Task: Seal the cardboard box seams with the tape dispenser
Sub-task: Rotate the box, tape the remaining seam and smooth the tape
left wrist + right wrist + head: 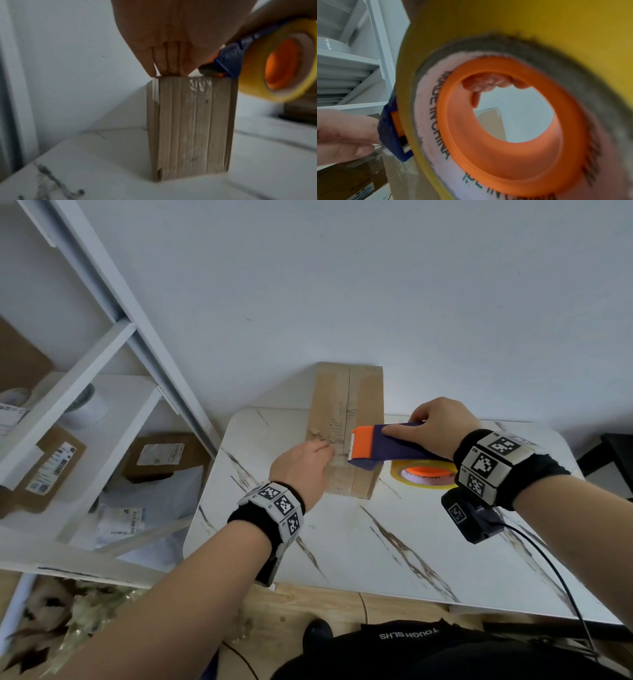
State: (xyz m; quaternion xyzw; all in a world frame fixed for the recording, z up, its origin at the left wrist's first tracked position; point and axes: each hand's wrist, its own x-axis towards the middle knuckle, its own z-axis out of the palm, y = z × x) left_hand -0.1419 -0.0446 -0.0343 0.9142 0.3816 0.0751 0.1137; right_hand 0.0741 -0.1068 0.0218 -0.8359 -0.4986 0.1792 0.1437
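A tall brown cardboard box [346,412] stands on the white marble-look table [394,542] near the wall. Its top has a centre seam, and clear tape shines at the upper front face [200,85]. My left hand [308,457] presses straight fingers [168,65] down on the box's near top edge. My right hand [431,422] grips a blue tape dispenser [387,446]. Its orange head [364,443] meets the box top just right of my left fingers. The yellow tape roll [424,474] hangs below the dispenser and fills the right wrist view [539,33] around its orange hub [530,155].
A white shelf unit [102,344] stands left of the table, holding labelled parcels [51,467] and a white roll [85,405]. The plain wall [376,285] is right behind the box. A dark piece of furniture [616,460] is at the far right. A black cable [561,587] trails from my right wrist.
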